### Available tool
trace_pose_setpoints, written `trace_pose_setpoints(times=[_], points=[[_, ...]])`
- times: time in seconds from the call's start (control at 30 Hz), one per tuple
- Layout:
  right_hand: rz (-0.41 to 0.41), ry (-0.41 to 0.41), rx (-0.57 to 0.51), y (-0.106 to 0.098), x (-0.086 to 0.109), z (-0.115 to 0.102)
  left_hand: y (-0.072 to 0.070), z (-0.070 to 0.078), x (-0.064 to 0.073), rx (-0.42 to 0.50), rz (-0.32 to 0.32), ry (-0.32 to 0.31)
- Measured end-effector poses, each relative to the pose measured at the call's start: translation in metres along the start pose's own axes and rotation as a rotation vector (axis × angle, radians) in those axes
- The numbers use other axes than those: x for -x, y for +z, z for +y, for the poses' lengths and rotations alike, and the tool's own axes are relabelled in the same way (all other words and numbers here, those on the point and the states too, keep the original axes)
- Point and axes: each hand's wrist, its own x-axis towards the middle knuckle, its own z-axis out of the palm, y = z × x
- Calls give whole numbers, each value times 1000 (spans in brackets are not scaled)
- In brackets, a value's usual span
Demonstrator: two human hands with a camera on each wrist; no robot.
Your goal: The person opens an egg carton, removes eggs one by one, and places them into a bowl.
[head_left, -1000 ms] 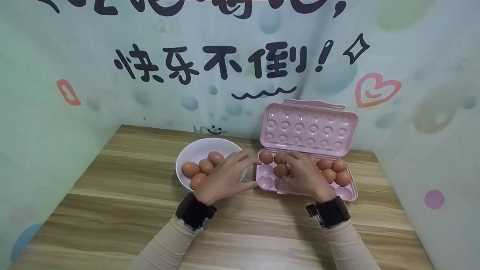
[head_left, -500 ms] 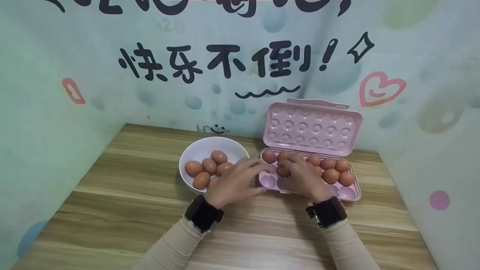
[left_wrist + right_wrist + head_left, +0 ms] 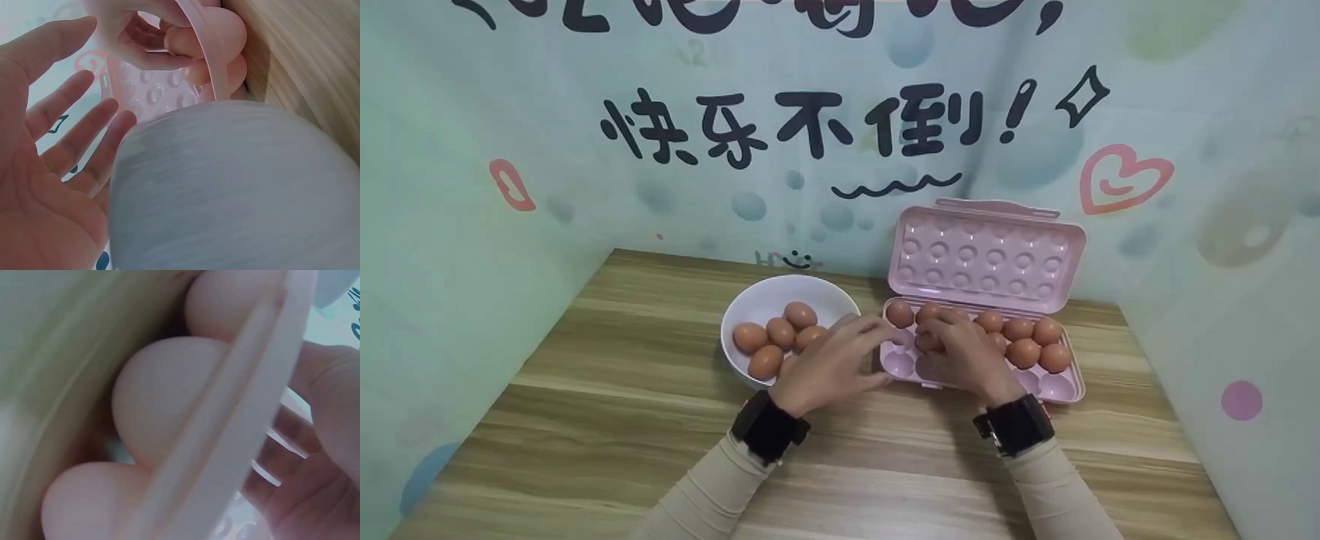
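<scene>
Table (image 3: pixel 660 420) has pink carton (image 3: pixel 988 264), lid up. White bowl (image 3: pixel 747 306) on its left. Left hand (image 3: pixel 832 369) between them, fingers apart, holding nothing. Right hand (image 3: pixel 971 361) over carton, fingertips at an egg (image 3: pixel 928 344); can't tell if pinching. More eggs (image 3: pixel 766 362) in bowl.

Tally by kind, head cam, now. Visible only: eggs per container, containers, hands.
Eggs in bowl: 6, one mostly behind the left hand
Eggs in box: 10
White bowl: 1
Pink egg box: 1
Hands: 2
Total: 20

The right hand covers part of the box, so any eggs hidden under it aren't counted.
</scene>
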Motion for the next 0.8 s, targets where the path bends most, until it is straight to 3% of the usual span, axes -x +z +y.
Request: trace_pose_setpoints(times=[0.1,0.3,0.53,0.8], points=[[5,43,-30,-8,0,-5,-1,-1,0,-29,6,-22],[86,-15,-90,-27,-5,-14,-3,-3,-1,-38,26,-65],[159,-4,-91,-48,-8,-31,-4,-3,-4,-33,110,-55],[151,38,-217,-56,-9,-53,-3,-2,-5,1,166,-61]])
